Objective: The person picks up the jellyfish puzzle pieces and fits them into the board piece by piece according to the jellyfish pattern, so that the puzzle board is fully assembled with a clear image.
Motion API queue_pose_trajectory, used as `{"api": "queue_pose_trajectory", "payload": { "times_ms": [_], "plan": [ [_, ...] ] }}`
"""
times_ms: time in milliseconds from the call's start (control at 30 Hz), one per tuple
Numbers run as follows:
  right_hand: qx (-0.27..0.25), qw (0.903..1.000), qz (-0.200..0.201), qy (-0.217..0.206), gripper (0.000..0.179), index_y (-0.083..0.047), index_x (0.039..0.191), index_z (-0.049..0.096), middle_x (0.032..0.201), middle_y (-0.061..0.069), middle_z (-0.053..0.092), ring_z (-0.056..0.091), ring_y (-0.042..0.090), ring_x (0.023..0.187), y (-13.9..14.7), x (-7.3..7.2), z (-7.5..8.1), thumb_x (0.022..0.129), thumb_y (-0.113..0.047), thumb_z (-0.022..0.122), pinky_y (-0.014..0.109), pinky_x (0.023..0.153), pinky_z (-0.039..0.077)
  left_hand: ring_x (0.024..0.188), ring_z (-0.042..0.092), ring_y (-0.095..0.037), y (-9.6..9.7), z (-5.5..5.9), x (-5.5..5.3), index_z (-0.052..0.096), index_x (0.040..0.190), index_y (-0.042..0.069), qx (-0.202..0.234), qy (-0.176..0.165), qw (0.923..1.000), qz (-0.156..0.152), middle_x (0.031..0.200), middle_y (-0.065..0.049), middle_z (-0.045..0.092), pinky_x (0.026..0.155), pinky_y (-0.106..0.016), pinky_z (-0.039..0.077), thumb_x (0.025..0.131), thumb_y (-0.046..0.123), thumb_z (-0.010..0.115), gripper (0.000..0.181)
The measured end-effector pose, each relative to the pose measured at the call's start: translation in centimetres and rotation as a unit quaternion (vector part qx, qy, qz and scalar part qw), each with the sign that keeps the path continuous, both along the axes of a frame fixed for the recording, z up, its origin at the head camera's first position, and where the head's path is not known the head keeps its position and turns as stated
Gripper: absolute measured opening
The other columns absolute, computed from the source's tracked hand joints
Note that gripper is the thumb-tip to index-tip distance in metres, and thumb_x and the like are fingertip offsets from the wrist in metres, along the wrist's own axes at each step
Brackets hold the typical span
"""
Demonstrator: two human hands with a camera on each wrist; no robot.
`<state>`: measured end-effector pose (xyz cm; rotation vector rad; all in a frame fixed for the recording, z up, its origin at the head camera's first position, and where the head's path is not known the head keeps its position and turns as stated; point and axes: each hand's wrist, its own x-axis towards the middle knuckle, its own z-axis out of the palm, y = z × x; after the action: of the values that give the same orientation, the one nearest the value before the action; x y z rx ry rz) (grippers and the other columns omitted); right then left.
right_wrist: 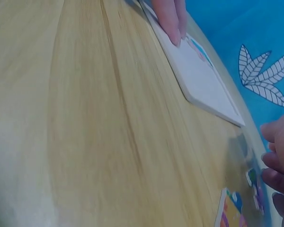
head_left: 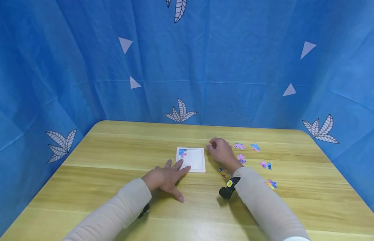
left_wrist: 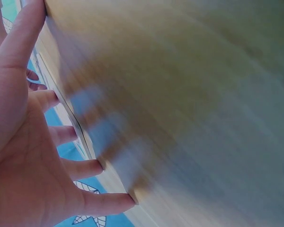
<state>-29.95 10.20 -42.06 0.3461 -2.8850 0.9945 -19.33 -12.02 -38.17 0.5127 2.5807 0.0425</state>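
Head view, item one: puzzle tray (head_left: 196, 161), white, flat on the table (head_left: 120, 144), lying between my two hands. Near enough square, so no long axis to record; its sides run roughly square to me. One set piece (head_left: 182, 152) sits in its far-left corner; the rest of the floor within reach of the eye is bare.

Item two: my left hand (head_left: 167, 177), palm down, fingers spread and fairly straight, holding nothing; fingertips rest on the near-left part of the tray, thumb off it to the near side.

Item three: my right hand (head_left: 221, 150), fingers curled, just beside the tray's far-right corner. Whether a piece is pinched there I cannot tell; none shows in the right wrist view either.

Item four: six loose pieces (head_left: 241, 158), all right of the tray, my right hand the nearer. One, the yellow piece (head_left: 224, 172), lies just beside my right wrist; the others lie farther right. My judgement: the relation that counts is right fingertips to tray, a short gap leftward.
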Motion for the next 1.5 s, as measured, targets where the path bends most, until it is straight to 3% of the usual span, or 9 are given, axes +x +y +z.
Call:
{"api": "queue_pose_trajectory", "payload": {
  "times_ms": [367,667,900,1267,1500],
  "plan": [
    [-0.003,0.9998,-0.014,-0.01,0.039,0.0,0.122,0.059,0.111,0.017,0.063,0.059,0.031,0.103,1.4,0.1,0.0,0.093,-0.025,0.059,0.047,0.088,0.047,0.143,0.007,-0.041,-0.2,0.0,0.1,0.013,0.151,0.035,0.007,-0.001,1.0,0.001,0.16,-0.001,0.003,0.101,-0.068,0.025,0.062,0.067,0.073,0.112],
    [0.018,0.999,-0.04,0.005,0.039,0.001,0.122,0.059,0.115,0.02,0.062,0.057,0.036,0.107,4.5,-0.1,0.2,0.092,-0.025,0.059,0.054,0.089,0.042,0.144,0.006,-0.04,0.0,-0.2,0.0,0.013,0.151,0.036,0.006,-0.004,1.0,0.0,0.16,0.0,0.002,0.103,-0.068,0.023,0.062,0.068,0.072,0.112],
    [0.042,0.997,-0.063,-0.016,0.044,0.0,0.126,0.056,0.121,0.024,0.051,0.048,0.042,0.113,6.8,0.1,0.9,0.092,-0.028,0.058,0.057,0.087,0.035,0.144,0.007,-0.04,-0.1,-0.1,0.0,0.014,0.151,0.035,0.006,0.005,1.0,-0.002,0.16,0.0,0.003,0.102,-0.068,0.024,0.062,0.068,0.072,0.112],
    [0.103,0.982,-0.144,-0.065,0.065,0.001,0.132,0.048,0.127,0.029,0.045,0.038,0.049,0.116,8.9,0.2,1.2,0.09,-0.049,0.055,0.061,0.088,0.027,0.144,0.006,-0.04,-0.1,-0.1,0.1,0.014,0.151,0.035,0.013,0.0,0.9999,0.002,0.16,-0.001,0.003,0.103,-0.068,0.021,0.062,0.067,0.073,0.112],
    [0.121,0.9751,-0.17,-0.075,0.061,0.003,0.118,0.055,0.116,0.027,0.051,0.043,0.047,0.108,9.3,0.5,0.8,0.09,-0.051,0.054,0.058,0.086,0.028,0.144,0.006,-0.04,-0.1,0.0,0.1,0.014,0.151,0.035,0.016,-0.001,0.9999,0.002,0.16,-0.001,0.003,0.103,-0.068,0.021,0.062,0.066,0.073,0.112]
  ]
}}
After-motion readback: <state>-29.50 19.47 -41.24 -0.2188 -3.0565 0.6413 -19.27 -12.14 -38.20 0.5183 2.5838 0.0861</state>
